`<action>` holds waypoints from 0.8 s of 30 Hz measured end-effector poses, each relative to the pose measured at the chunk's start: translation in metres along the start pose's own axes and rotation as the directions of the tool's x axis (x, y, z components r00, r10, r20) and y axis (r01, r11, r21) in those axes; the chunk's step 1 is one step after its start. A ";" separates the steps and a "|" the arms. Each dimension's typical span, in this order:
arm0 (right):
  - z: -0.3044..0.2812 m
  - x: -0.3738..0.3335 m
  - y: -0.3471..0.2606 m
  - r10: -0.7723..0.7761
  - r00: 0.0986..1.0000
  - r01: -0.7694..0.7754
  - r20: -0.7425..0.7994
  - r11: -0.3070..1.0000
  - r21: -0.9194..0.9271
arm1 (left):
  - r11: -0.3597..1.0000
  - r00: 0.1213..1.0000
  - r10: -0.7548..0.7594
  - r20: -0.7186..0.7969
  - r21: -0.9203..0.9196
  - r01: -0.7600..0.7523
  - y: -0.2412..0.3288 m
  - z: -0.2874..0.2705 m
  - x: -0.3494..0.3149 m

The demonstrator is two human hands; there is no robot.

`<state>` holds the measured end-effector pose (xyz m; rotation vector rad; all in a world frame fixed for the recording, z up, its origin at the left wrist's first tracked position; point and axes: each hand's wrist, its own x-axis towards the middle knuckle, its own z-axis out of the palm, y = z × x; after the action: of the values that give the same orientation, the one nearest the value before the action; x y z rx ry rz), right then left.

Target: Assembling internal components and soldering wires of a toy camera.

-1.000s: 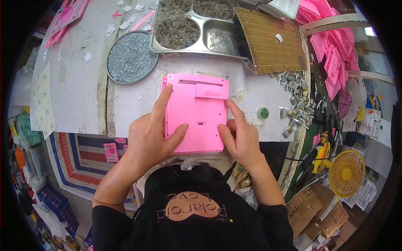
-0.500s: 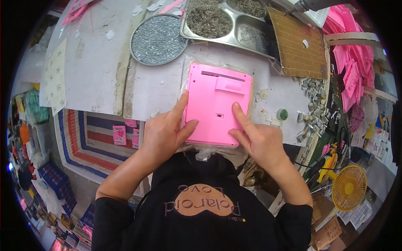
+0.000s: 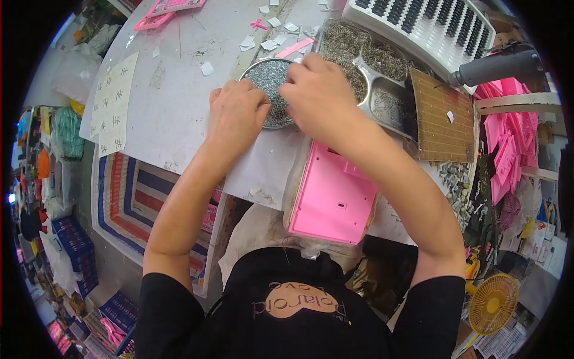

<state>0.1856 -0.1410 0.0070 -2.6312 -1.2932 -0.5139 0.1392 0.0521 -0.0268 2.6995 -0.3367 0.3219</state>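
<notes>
A round metal tray (image 3: 266,62) full of tiny silvery screw-like parts (image 3: 269,78) lies on the table in front of me. At its left rim is my left hand (image 3: 236,112), its fingers curled in. Above the tray's right side is my right hand (image 3: 317,94), fingers bent and drawn together over the parts. Whatever either hand pinches is hidden or too small to make out. Nearer to me, a flat pink plastic panel (image 3: 329,194) rests on a pad at the table's edge, partly covered by my right forearm.
A compartmented steel tray (image 3: 382,81) of small brownish metal parts stands right of the round one, with a brown board (image 3: 442,119) beside it. A grey power-tool body (image 3: 496,67) hangs at the right. Paper scraps lie at the back; a yellow fan (image 3: 493,304) stands lower right.
Both hands have left the pink panel and moved forward to the round tray. The head view has shifted, so the panel now appears lower and farther right.
</notes>
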 end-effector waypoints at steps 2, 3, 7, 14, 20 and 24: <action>0.024 0.018 0.000 0.004 0.986 0.006 0.165 0.998 -0.056 | 1.000 0.999 -0.027 -0.031 -0.016 0.027 -0.003 0.004 -0.001; 0.029 0.026 -0.003 -0.002 0.970 0.021 0.244 0.997 -0.077 | 0.999 0.998 -0.050 -0.050 -0.018 0.049 -0.007 0.003 -0.002; 0.031 0.036 0.001 0.036 0.976 -0.033 0.217 0.999 -0.019 | 0.982 0.985 -0.037 -0.169 -0.191 0.004 -0.017 0.002 -0.002; 0.032 0.025 0.015 0.069 0.998 -0.069 0.007 0.998 -0.014 | 0.832 0.990 -0.035 0.137 -0.545 0.105 0.054 -0.017 -0.033; -0.049 -0.045 0.022 0.239 0.971 -0.227 0.003 0.918 0.324 | 0.859 0.997 0.056 0.053 -0.511 -0.021 0.071 0.003 -0.043; -0.096 -0.123 0.013 0.554 0.811 -0.553 0.186 0.626 0.549 | 0.816 0.992 0.081 0.100 -0.578 -0.009 0.076 -0.003 -0.042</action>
<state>0.1045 -0.2677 0.0495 -2.2869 -0.4367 0.0039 0.0775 -0.0064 -0.0085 2.1105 -0.4505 0.0491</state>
